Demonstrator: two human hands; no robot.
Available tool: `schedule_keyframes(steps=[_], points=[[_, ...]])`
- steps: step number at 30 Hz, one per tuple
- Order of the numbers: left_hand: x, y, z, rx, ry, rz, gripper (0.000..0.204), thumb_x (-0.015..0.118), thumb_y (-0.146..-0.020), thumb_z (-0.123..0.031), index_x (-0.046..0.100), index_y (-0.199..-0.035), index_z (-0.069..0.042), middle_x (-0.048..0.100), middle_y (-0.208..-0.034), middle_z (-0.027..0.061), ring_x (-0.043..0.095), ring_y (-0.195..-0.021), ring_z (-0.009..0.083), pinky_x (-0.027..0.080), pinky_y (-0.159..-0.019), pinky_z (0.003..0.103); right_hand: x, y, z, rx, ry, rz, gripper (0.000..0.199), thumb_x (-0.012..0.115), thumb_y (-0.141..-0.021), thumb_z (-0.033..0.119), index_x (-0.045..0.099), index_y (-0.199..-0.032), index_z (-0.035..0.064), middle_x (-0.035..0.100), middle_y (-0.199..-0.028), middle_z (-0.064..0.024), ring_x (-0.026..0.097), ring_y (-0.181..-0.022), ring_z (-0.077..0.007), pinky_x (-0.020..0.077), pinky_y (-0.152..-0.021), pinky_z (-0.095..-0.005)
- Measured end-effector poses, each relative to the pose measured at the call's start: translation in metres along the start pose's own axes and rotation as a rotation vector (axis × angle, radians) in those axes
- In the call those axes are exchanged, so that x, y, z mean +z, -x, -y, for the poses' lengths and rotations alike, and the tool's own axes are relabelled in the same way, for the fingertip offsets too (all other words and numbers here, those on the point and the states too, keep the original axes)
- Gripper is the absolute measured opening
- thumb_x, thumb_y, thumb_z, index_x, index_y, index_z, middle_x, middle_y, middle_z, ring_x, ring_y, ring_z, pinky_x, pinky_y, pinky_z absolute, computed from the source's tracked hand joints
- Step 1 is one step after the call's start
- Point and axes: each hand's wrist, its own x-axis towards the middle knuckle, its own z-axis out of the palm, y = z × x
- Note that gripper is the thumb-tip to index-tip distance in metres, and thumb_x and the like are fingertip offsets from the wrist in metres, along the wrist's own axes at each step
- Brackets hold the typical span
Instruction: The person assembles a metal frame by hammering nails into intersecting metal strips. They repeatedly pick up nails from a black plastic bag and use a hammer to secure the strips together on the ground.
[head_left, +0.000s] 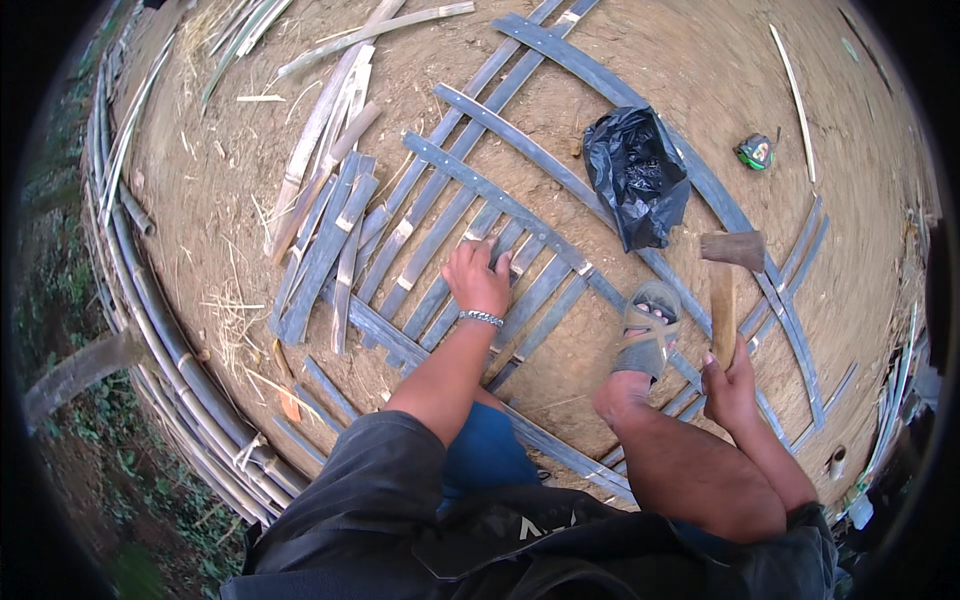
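Item: openwork frame of split-bamboo strips, grey-blue, laid flat on brown earth ground [560, 385]. Includes short slats [532, 302], side by side, running between an upper crosspiece [515, 212] and a lower crosspiece [565, 452].

Left hand [478, 278]: palm down over the slats, just below the upper crosspiece; fingers bent, thumb apart toward the right. Fingertips largely hidden; pinching or merely pressing, cannot tell.

Right hand [733, 390]: closed round the lower handle of a hammer-like tool [722, 305], wooden shaft, dark rusty head uppermost. Well apart from the left hand. Height above the frame, cannot tell.

Handling, by judgement: best steadied with slats flat and evenly spaced, ends seated squarely against the crosspiece. Advisable to hold back from the joint, fingertips clear of any path of the tool head; to grip the handle low and firmly; to tap lightly and squarely, sparing the split bamboo.

Position relative to fingers: slats directly beneath the left hand and to either side; upper crosspiece just beyond the knuckles; lower crosspiece nearer the body, passing under the forearm.

Also present: sandalled foot [650, 335] near the right-hand run of the upper crosspiece; black plastic bag [645, 180] across the frame's far strips; tape measure [755, 151] on the ground beyond; loose strips [328, 262] heaped at the frame's left edge; bamboo poles [175, 335] along the ground's left edge.
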Motion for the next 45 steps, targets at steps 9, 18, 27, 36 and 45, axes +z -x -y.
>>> schedule_keyframes(steps=[9, 18, 27, 36, 45], points=[[0.005, 0.0, 0.002, 0.011, -0.066, 0.015, 0.034, 0.086, -0.079, -0.024, 0.077, -0.111, -0.014, 0.069, -0.108, 0.0039, 0.062, -0.109, 0.0262, 0.04, -0.098, 0.043, 0.079, -0.075, 0.085, -0.278, 0.501, 0.551, 0.051, 0.059, -0.105, 0.024, 0.039, -0.147, 0.0036, 0.067, -0.114, -0.0319, 0.065, -0.105, -0.0514, 0.051, -0.089, -0.0562], [0.01, 0.001, 0.006, 0.054, -0.078, 0.016, 0.035, 0.085, -0.08, -0.022, 0.077, -0.113, -0.014, 0.067, -0.11, 0.0046, 0.061, -0.109, 0.0274, 0.04, -0.099, 0.046, 0.137, -0.139, 0.054, -0.248, 0.379, 0.313, 0.054, 0.056, -0.106, 0.029, 0.038, -0.15, 0.0014, 0.066, -0.116, -0.0374, 0.063, -0.111, -0.0537, 0.0493, -0.096, -0.0571], [0.012, 0.003, 0.004, 0.048, -0.106, 0.02, 0.04, 0.087, -0.079, -0.023, 0.077, -0.117, -0.017, 0.065, -0.11, 0.0021, 0.058, -0.108, 0.0259, 0.037, -0.101, 0.047, 0.135, -0.127, 0.055, -0.184, 0.389, 0.361, 0.058, 0.056, -0.106, 0.029, 0.036, -0.152, 0.0013, 0.066, -0.115, -0.0373, 0.064, -0.11, -0.0538, 0.0493, -0.096, -0.057], [0.004, -0.009, -0.003, 0.099, 0.049, -0.041, 0.036, 0.072, -0.094, -0.018, 0.066, -0.127, -0.004, 0.063, -0.121, 0.0149, 0.057, -0.119, 0.036, 0.036, -0.106, 0.051, 0.117, -0.122, 0.061, -0.158, 0.383, 0.364, 0.058, 0.056, -0.106, 0.029, 0.035, -0.153, 0.0017, 0.066, -0.115, -0.0364, 0.065, -0.108, -0.0523, 0.05, -0.094, -0.0553], [0.023, -0.128, -0.016, 0.295, 0.012, -0.167, 0.044, 0.057, -0.103, -0.019, 0.053, -0.143, 0.0, 0.052, -0.15, 0.0202, 0.04, -0.147, 0.0392, 0.022, -0.123, 0.057, 0.112, -0.119, 0.064, -0.228, 0.357, 0.379, 0.058, 0.056, -0.106, 0.031, 0.035, -0.152, 0.0012, 0.066, -0.112, -0.035, 0.064, -0.106, -0.0524, 0.0494, -0.092, -0.0558]])
